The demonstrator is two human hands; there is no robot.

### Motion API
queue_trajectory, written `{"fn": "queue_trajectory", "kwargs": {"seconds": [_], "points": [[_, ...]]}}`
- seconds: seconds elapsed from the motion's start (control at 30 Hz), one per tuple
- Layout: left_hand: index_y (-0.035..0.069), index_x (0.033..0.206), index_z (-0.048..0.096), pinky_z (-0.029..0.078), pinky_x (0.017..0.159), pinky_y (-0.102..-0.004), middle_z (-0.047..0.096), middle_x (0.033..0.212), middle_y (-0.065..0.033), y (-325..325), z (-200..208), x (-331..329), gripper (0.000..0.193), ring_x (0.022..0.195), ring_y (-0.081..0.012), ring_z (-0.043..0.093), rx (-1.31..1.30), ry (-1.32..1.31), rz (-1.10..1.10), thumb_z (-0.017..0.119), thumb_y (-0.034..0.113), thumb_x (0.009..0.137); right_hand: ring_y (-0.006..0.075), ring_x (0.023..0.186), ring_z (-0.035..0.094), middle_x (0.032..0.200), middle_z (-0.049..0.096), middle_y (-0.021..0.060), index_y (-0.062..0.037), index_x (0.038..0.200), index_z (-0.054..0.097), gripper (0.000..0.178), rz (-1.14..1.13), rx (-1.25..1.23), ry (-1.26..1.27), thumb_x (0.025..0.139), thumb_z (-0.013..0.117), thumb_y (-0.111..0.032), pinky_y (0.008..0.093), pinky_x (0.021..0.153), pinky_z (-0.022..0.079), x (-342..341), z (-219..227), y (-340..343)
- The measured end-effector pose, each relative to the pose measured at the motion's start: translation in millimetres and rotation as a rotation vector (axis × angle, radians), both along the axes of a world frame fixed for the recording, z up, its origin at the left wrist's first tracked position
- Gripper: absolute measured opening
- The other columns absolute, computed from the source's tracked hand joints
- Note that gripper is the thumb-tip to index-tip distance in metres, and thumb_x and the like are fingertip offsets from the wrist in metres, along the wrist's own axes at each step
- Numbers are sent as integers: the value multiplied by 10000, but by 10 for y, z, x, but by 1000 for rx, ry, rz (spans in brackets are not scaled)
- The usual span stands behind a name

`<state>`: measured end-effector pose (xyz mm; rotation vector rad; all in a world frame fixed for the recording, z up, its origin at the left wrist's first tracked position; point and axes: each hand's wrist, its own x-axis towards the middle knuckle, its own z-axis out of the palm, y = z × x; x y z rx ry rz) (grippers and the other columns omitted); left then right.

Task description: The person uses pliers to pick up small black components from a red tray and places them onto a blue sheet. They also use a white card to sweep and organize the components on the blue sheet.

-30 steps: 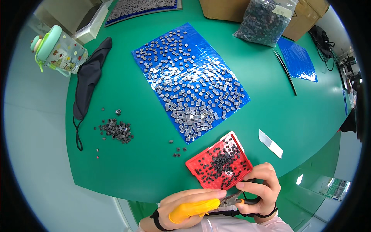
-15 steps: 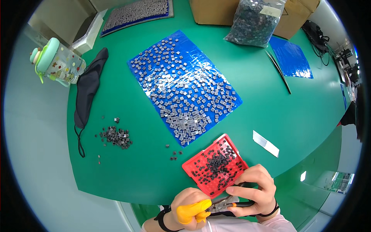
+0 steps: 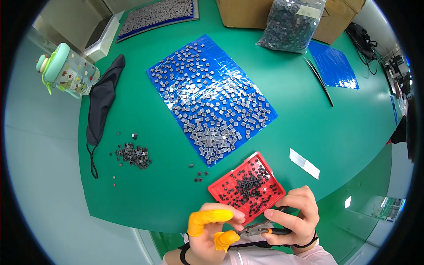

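Observation:
My right hand (image 3: 301,217) is wrapped around small pliers (image 3: 255,229) with black and orange handles, their metal jaws pointing left. My left hand (image 3: 207,238) wears yellow covers on thumb and forefinger. These two fingers are spread wide, with nothing visible between them, just left of the jaws. The other left fingertips are close to the lower edge of a red tray (image 3: 215,189). Many tiny black parts (image 3: 249,185) lie in this tray, heaped at its middle. Beyond it, a blue sheet (image 3: 221,57) carries many small grey square pieces (image 3: 216,141).
Dark pieces (image 3: 136,155) form a pile at left, near a black sleeve-like cloth (image 3: 100,106) and a bottle (image 3: 73,73). To the right lie a white strip (image 3: 304,164), tweezers (image 3: 320,81) and another blue sheet (image 3: 333,66). A filled bag (image 3: 291,28) stands at the back.
My left thumb and forefinger have parted from a closed pinch, and the hand has turned and shifted slightly left. My right hand keeps its hold on the pliers.

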<state>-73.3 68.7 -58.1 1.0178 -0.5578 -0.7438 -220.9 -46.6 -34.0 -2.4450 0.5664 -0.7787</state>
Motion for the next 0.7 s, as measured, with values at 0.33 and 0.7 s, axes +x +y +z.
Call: {"fn": "queue_trajectory", "kwargs": {"seconds": [0.33, 0.7], "points": [[-54, 903, 648, 534, 642, -285, 689, 874, -184, 231, -25, 163, 158, 729, -211, 663, 201, -172, -101, 726, 59, 827, 204, 734, 548, 910, 576, 41, -144, 946, 708, 390, -8, 73, -34, 656, 799, -390, 332, 645, 414, 63, -15, 12], [-103, 907, 653, 546, 655, -289, 700, 866, -178, 161, -62, 155, 162, 719, -211, 671, 23, 357, -104, 701, 37, 841, 240, 748, 534, 925, 579, 85, -104, 918, 678, 393, -78, 5, -62, 677, 775, -399, 361, 649, 402, 21, 56, -43]]}}
